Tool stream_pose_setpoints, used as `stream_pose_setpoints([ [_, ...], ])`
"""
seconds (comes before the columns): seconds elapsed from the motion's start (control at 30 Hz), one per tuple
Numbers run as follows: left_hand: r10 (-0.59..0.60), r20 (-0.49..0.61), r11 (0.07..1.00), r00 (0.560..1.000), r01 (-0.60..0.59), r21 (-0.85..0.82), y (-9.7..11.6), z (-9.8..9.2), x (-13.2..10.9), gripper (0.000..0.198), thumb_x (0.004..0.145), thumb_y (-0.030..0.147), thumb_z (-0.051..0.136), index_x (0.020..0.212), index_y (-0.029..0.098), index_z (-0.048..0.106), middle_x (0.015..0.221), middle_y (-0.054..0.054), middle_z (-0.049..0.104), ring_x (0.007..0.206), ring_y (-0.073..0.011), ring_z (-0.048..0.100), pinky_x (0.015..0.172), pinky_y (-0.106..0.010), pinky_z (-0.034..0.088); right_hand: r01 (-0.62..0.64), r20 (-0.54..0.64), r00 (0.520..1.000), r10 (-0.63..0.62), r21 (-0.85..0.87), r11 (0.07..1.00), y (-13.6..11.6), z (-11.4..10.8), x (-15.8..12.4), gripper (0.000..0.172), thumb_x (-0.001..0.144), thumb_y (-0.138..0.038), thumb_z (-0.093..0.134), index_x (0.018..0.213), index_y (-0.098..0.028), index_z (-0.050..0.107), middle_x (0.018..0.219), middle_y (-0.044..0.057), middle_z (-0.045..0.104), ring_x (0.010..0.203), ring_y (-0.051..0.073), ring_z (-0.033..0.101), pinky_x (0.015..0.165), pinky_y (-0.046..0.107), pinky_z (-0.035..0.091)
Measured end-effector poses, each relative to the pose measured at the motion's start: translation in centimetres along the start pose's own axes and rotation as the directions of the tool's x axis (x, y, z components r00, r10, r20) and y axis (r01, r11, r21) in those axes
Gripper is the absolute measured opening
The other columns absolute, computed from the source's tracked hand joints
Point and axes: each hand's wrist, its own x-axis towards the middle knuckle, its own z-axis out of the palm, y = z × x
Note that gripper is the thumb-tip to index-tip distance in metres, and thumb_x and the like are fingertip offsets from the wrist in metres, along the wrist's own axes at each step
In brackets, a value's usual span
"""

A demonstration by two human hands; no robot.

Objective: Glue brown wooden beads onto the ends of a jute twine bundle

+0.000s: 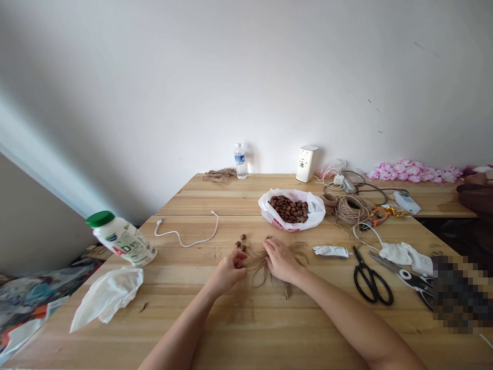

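Note:
Brown twine strands [261, 275] spread over the wooden table under and around my right hand [280, 258]. That hand is closed, its fingertips pressed down near a small brown piece at the top of the strands; what exactly they grip is too small to tell. My left hand [230, 268] is closed in a pinch at the left ends of the strands, seemingly on one of them. Just above it lie several round brown nuts [243, 237]. Beyond my hands, a white plastic bag [318, 211] stands open, full of brown nuts [288, 209].
Twine balls [352, 208], orange-handled pliers [379, 217], black scissors [372, 280], larger shears [406, 277] and a white packet [331, 251] lie right. A white cable [185, 244], green-capped bottle [127, 239] and white cloth [110, 295] are left. A water bottle [240, 162] stands behind.

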Motion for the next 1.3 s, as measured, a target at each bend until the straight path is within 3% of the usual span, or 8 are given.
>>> stream_pose_setpoints([
  [0.4, 0.038, -0.008, 0.996, 0.999, -0.038, 0.077, -0.3, -0.2, -0.1, 0.026, 0.059, 0.014, 0.054, 0.085, 0.017, 0.050, 0.061, 0.004, 0.051, 0.056, -0.0109, 0.047, 0.053, -0.023, 0.035, -0.005, 0.011, 1.000, 0.005, 0.001, 1.000, 0.0, 0.0, 0.0, 0.039, 0.078, -0.011, 0.050, 0.117, -0.010, 0.047, 0.114, 0.014, 0.052, 0.109, 0.025, 0.044, 0.095, 0.039, 0.038],
  [1.3, 0.002, -0.026, 0.999, 1.000, -0.001, 0.036, 0.6, -0.1, -0.2, 0.029, 0.056, 0.016, 0.057, 0.085, 0.015, 0.052, 0.060, 0.004, 0.051, 0.056, -0.0117, 0.049, 0.053, -0.024, 0.036, -0.018, 0.034, 0.999, 0.018, -0.007, 1.000, 0.0, 0.0, 0.1, 0.039, 0.078, -0.012, 0.053, 0.117, -0.010, 0.048, 0.114, 0.014, 0.052, 0.108, 0.024, 0.045, 0.094, 0.039, 0.039],
])
